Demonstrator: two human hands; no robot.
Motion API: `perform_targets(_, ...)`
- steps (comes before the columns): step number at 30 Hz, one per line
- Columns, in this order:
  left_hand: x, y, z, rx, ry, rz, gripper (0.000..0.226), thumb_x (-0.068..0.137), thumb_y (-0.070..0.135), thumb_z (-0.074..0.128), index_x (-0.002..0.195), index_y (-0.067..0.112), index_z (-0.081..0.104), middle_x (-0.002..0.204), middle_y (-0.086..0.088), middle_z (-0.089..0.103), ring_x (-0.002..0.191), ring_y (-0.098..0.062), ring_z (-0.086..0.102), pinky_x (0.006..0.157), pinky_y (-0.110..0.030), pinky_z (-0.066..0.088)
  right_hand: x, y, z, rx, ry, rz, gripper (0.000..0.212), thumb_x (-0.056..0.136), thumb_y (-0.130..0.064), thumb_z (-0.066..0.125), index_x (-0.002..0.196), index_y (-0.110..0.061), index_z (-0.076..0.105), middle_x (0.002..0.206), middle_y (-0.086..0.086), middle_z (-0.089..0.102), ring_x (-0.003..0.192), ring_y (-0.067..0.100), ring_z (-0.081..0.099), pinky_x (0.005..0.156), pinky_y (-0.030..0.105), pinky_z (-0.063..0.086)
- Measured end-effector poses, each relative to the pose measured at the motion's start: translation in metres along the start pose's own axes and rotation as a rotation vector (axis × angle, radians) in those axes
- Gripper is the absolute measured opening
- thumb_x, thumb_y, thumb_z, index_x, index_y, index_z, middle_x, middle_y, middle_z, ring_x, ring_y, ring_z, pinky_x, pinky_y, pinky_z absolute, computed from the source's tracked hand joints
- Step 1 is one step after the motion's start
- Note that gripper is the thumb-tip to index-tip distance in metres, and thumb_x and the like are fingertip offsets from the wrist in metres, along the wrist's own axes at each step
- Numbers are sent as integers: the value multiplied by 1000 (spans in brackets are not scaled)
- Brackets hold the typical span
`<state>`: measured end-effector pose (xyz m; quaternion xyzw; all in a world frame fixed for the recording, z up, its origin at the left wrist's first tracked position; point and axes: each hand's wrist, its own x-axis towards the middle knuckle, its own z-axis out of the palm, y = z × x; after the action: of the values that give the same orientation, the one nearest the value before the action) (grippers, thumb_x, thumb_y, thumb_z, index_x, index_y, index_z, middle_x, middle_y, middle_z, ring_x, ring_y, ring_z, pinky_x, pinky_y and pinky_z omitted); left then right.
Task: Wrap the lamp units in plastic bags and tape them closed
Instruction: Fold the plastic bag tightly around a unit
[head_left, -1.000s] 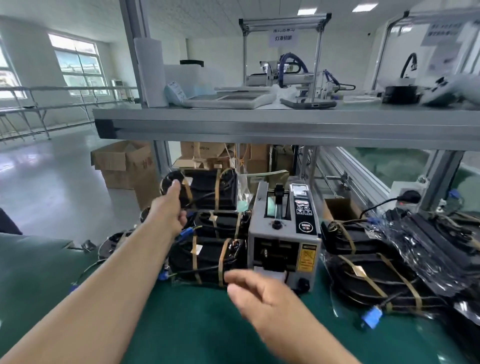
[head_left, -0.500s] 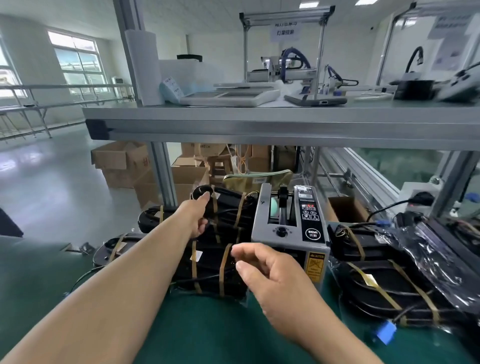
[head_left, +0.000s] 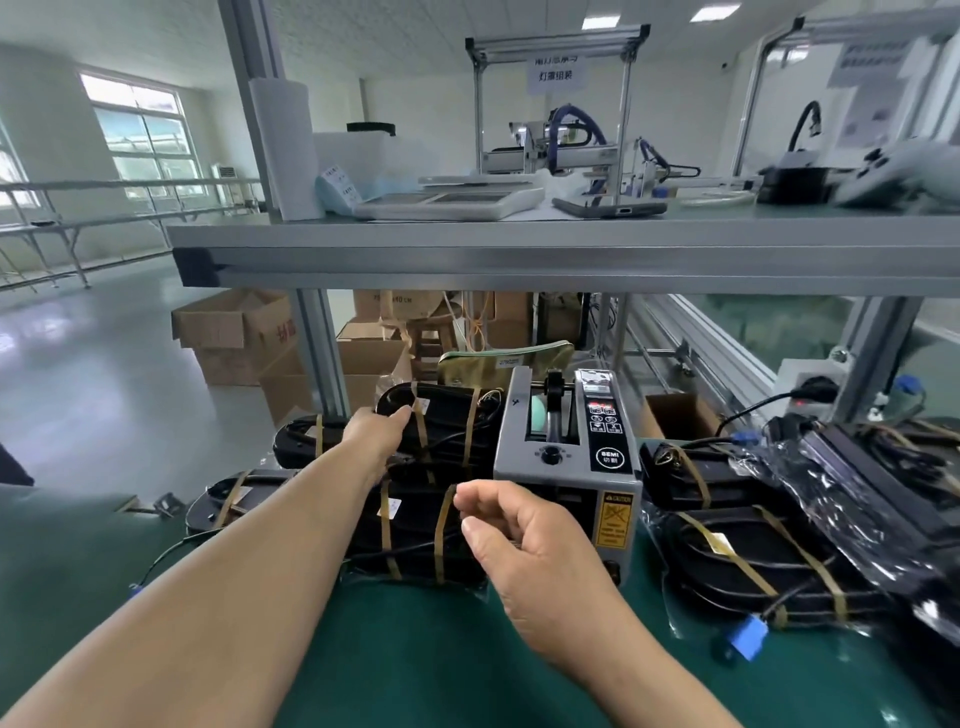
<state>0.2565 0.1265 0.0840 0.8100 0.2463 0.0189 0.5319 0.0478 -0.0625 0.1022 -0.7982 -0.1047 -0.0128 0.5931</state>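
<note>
Black lamp units bound with tan tape are stacked left of a grey tape dispenser (head_left: 566, 457) on the green bench (head_left: 415, 654). My left hand (head_left: 376, 431) grips the rounded end of the top lamp unit (head_left: 452, 415), thumb on top. A lower lamp unit (head_left: 415, 530) lies under it. My right hand (head_left: 519, 545) hovers in front of the dispenser's outlet with its fingers curled, thumb and forefinger close together. No tape shows between them. More bagged lamp units (head_left: 753, 566) lie to the right under crinkled clear plastic (head_left: 857, 499).
A metal shelf (head_left: 519, 260) runs overhead across the bench, carrying a scale, a phone and tools. A small open carton (head_left: 675, 415) stands behind the dispenser. Cardboard boxes (head_left: 228, 332) sit on the floor at the back left. A blue connector (head_left: 748, 639) lies at the front right.
My left hand has lowered the top lamp unit onto the stack. My right hand went from open to curled in front of the dispenser. The view has moved closer.
</note>
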Motion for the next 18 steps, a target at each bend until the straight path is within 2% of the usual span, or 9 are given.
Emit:
perform_targets(1,-2,-2,0,-117,-21,-20,49,94,42,63,130,9,54,123,-14,64,108,-33,63,85,-40,53,-3,0,-1,-4,4,0,29,100,-25,57,128,-33,63,118,-26,64,109,-19,54,90,1,42)
perform_targets(3,-3,2,-2,-157,-5,16,47,92,41,66,124,7,57,117,-16,67,105,-35,66,84,-37,54,-8,0,-4,-11,14,8,27,100,-26,57,126,-35,63,115,-27,64,106,-23,52,83,-4,41)
perform_targets(5,-5,14,-8,-62,57,100,54,88,47,67,122,6,58,110,-17,68,97,-35,68,87,-42,57,-12,2,-8,-19,22,19,25,100,-27,57,122,-35,65,112,-27,65,103,-23,53,79,-5,40)
perform_targets(7,-9,26,-15,23,98,147,57,87,53,64,118,5,60,103,-16,69,90,-33,67,82,-40,57,-15,2,-10,-28,22,23,25,100,-26,57,121,-36,66,111,-28,66,102,-23,53,80,-5,40)
perform_targets(10,-11,19,-18,183,42,122,57,94,55,56,113,2,62,93,-15,67,79,-30,64,77,-36,54,-18,1,-12,-33,30,15,25,100,-24,56,119,-37,66,110,-27,66,102,-24,53,78,-5,40)
perform_targets(12,-8,-1,-13,321,-7,113,59,99,54,47,122,2,62,108,-18,66,94,-33,64,92,-40,53,-20,1,-11,-29,24,15,26,100,-24,56,122,-34,66,110,-25,66,102,-23,53,78,-4,40)
perform_targets(14,-4,-16,-9,310,-17,116,59,100,54,44,133,7,57,126,-19,62,113,-38,59,103,-45,46,-21,2,-10,-18,15,23,28,100,-24,56,125,-32,65,111,-23,66,103,-22,54,79,-3,41)
perform_targets(16,-5,-18,-7,216,-14,88,60,99,54,46,135,8,55,128,-18,60,114,-39,57,101,-44,46,-23,4,-11,-18,17,30,28,100,-24,56,126,-32,64,111,-23,66,102,-23,53,78,-4,40)
perform_targets(18,-7,-15,-7,176,5,49,64,97,55,49,131,1,57,124,-22,62,109,-40,60,90,-43,48,-24,4,-14,-15,23,37,28,100,-24,56,127,-31,64,110,-24,65,100,-25,52,76,-5,39)
